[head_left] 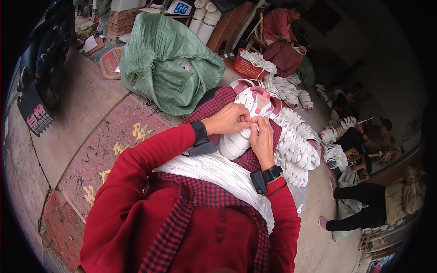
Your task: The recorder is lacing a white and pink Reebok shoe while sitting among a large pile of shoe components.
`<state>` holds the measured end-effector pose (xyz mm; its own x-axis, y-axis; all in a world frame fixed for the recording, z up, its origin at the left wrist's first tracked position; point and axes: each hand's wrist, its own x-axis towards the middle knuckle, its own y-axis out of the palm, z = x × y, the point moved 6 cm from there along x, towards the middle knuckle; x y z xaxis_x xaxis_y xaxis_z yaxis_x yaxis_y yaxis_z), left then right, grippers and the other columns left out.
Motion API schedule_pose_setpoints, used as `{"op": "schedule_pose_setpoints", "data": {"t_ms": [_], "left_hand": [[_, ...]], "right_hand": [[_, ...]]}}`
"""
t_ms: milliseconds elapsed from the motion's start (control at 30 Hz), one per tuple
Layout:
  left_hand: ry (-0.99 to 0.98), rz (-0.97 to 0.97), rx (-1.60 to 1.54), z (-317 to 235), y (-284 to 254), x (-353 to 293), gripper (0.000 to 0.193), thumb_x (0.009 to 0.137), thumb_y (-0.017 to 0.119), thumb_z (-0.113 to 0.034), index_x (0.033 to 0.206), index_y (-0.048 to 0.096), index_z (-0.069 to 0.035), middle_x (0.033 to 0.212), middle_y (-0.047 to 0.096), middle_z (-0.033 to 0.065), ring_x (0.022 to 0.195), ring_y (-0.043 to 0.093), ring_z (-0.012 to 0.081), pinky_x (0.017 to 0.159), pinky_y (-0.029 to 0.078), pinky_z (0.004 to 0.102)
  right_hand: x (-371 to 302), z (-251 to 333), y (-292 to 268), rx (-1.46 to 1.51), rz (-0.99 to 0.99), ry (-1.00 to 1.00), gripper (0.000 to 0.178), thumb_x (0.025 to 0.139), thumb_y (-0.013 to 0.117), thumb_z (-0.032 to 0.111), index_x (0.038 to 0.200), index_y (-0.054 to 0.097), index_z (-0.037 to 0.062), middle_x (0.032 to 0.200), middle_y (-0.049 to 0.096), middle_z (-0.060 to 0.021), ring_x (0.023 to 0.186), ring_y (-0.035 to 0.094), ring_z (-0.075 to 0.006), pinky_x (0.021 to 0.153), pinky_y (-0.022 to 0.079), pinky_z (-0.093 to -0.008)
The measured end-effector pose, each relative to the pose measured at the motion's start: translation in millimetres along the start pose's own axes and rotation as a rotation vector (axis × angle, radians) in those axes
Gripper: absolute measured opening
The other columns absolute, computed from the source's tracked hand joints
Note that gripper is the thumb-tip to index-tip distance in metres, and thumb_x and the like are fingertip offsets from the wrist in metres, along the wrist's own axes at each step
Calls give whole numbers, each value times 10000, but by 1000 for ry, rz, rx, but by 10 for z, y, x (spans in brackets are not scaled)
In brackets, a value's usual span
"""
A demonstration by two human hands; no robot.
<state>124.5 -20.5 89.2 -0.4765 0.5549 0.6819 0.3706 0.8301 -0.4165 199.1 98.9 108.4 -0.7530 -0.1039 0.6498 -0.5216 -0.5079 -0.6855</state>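
Note:
Over my lap, my left hand (pixel 229 119) and my right hand (pixel 262 140) meet with their fingertips pinched together. They are closed at a white shoe (pixel 235 144), whose rounded front shows below the fingers. What lies between the fingertips is too small to make out. Just beyond my hands sits a white shoe upper with pink parts (pixel 258 101). A thick bundle of white laces (pixel 207 174) lies across my lap, over a red-and-black checked apron (pixel 200 193). Both wrists carry dark strapped devices.
A large green woven sack (pixel 166 59) stands ahead on the left. Stacked white shoes (pixel 293 141) line my right side. Beyond are a red basket (pixel 248 67) and a seated person (pixel 278 27). Other people are at the right. A dark motor scooter (pixel 48 59) stands far left.

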Motion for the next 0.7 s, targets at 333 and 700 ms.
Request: {"op": "schedule_pose_setpoints", "data": {"t_ms": [333, 700], "left_hand": [[164, -36, 244, -158, 0, -21, 82, 801, 599, 14, 869, 555, 23, 827, 551, 182, 783, 577, 390, 685, 465, 437], [-66, 11, 171, -8, -380, -62, 196, 879, 651, -143, 844, 559, 26, 741, 558, 138, 624, 566, 271, 591, 464, 381]], "right_hand": [[12, -61, 31, 54, 53, 57, 115, 830, 595, 39, 933, 568, -4, 887, 570, -181, 790, 593, -366, 694, 462, -452], [44, -129, -65, 125, 62, 99, 115, 827, 611, 78, 874, 582, -22, 818, 576, -161, 754, 605, -311, 684, 481, -405]]}}
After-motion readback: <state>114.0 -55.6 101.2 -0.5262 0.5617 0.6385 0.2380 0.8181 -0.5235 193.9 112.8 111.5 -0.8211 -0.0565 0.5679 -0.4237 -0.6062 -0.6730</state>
